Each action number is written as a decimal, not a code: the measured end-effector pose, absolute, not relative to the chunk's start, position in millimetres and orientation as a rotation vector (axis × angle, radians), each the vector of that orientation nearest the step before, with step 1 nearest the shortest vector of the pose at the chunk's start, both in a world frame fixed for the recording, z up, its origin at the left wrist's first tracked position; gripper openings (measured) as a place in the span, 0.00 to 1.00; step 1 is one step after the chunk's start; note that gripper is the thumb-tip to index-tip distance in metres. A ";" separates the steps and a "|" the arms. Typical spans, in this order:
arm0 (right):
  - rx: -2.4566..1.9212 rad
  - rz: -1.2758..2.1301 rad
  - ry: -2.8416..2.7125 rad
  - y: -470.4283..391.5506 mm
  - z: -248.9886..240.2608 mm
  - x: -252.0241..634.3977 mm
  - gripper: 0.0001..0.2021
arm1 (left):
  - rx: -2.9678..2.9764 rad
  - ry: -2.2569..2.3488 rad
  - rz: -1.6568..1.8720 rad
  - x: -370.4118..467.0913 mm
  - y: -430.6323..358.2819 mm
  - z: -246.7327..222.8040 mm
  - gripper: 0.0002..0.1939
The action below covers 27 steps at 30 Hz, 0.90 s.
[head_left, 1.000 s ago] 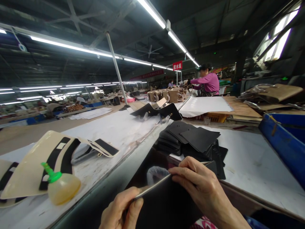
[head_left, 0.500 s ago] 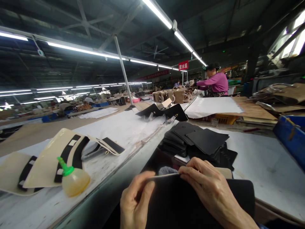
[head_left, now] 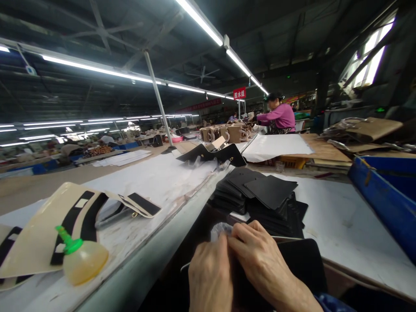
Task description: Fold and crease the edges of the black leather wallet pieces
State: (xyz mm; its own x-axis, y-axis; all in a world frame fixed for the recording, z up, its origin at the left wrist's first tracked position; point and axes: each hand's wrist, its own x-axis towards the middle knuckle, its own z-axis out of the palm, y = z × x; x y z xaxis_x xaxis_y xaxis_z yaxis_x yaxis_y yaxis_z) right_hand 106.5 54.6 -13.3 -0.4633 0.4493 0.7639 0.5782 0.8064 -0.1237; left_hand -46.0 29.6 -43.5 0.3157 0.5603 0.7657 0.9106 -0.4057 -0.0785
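Both hands are close together at the upper edge of a black leather-like panel point(head_left: 300, 260) in front of me. My left hand point(head_left: 210, 271) is closed on that edge, its back toward me and its fingertips mostly hidden. My right hand point(head_left: 260, 255) pinches the same edge just to the right, fingers bent together. Behind the fingers shows a bit of greyish, clear plastic wrap point(head_left: 220, 229). Just beyond, several black panels point(head_left: 260, 195) lie in an uneven stack.
On the left table point(head_left: 152, 182) stand a glue bottle point(head_left: 86, 262) with a green nozzle and cream bag pieces point(head_left: 55, 221) with black strips. A black bag piece point(head_left: 211, 155) lies farther back. At right is a blue bin point(head_left: 380, 199). A person in purple point(head_left: 281, 117) works beyond.
My left hand has moved right along the panel's edge, turned its back toward me and come up against my right hand. The view has swung slightly right.
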 end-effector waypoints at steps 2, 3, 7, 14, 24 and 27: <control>-0.736 -0.220 -2.153 53.3 -11.0 109.6 0.25 | -2.111 -1.395 -0.937 -43.5 30.5 -45.2 0.17; -0.729 -0.248 -2.156 52.6 -9.4 113.7 0.23 | -2.125 -1.424 -0.946 -46.2 30.4 -44.8 0.17; -0.759 -0.369 -2.097 49.9 -4.1 143.9 0.08 | -2.187 -1.519 -1.055 -72.8 26.2 -35.9 0.14; -0.851 -0.150 -1.761 58.0 -12.1 177.6 0.03 | -2.177 -1.614 -1.510 -96.2 13.1 -21.0 0.07; -0.992 0.682 -1.393 61.8 -34.9 185.9 0.16 | -2.254 -1.608 -1.752 -91.9 0.4 -4.3 0.05; -1.034 0.945 -1.278 55.7 -34.1 187.2 0.20 | -2.303 -1.576 -1.776 -89.8 -3.4 0.5 0.05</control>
